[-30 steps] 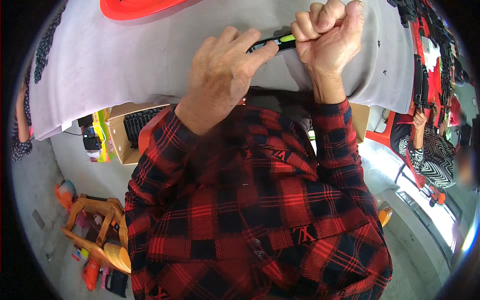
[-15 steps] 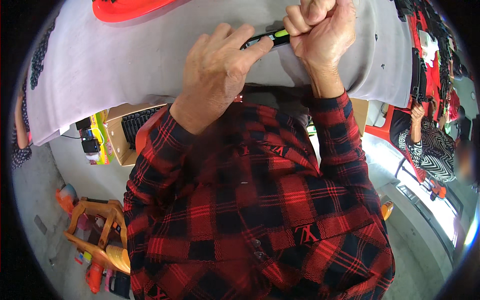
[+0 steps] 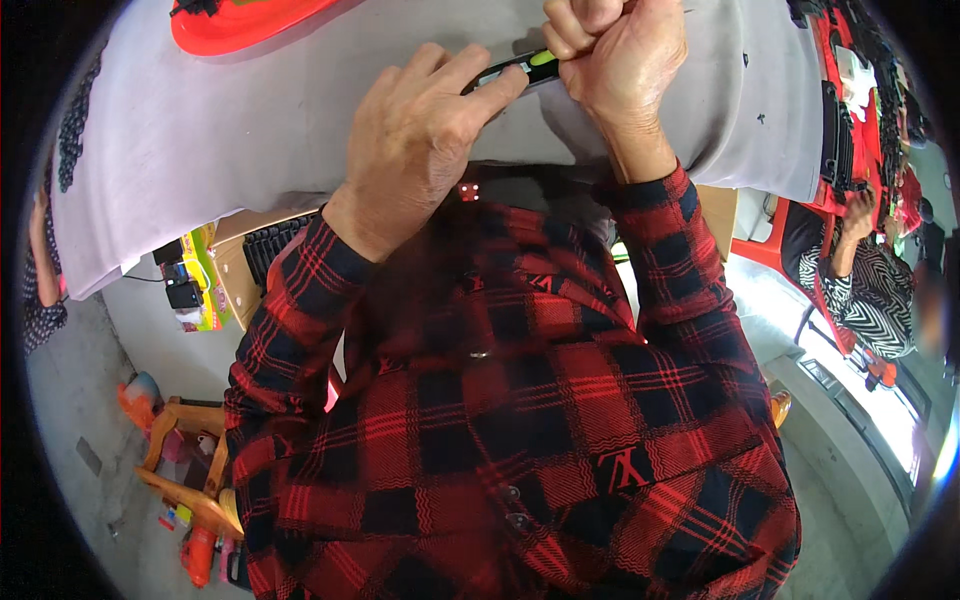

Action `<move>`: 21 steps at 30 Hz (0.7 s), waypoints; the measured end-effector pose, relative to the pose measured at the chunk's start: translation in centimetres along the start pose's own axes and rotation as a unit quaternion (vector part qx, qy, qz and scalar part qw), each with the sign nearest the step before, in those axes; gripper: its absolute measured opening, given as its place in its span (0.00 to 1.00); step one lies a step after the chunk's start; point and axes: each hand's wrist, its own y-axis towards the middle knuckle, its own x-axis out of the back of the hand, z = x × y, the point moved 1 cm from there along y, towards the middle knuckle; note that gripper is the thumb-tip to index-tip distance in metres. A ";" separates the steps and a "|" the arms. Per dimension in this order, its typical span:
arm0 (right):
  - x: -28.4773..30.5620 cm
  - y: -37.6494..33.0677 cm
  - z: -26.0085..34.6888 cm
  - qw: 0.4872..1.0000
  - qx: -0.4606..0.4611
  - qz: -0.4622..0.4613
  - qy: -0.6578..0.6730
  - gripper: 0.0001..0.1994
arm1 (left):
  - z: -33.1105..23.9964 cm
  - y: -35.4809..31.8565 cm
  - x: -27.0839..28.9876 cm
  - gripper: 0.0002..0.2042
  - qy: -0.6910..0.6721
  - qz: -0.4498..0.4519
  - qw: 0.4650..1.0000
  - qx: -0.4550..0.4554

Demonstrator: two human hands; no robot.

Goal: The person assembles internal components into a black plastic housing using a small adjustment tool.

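Above the grey cloth-covered table (image 3: pixel 270 130), my two hands meet at a slim black piece (image 3: pixel 541 75) with a lime-green part (image 3: pixel 543 58) along it. My left hand (image 3: pixel 405 140) grips its left end, thumb lying along it and the other fingers bent over the far side. A closed fist is what my right hand (image 3: pixel 632 70) makes at the right end, against the lime-green part. The fingers hide how far the piece runs into that fist, and its exact kind cannot be told.
A red tray (image 3: pixel 240 40) with dark bits lies at the far left. Under the table edge stands a cardboard box (image 3: pixel 234 275) of black parts. A wooden chair (image 3: pixel 185 495) is lower left. At right, another person (image 3: pixel 855 285) sits beside a red table with black parts (image 3: pixel 830 140).
Both hands and the black piece have shifted slightly left and a little farther away. The grip of each hand looks the same.
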 end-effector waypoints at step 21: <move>0.6 -0.4 0.2 0.999 0.011 -0.001 0.032 0.30 | 0.1 -0.1 0.2 0.18 0.010 0.016 1.000 -0.013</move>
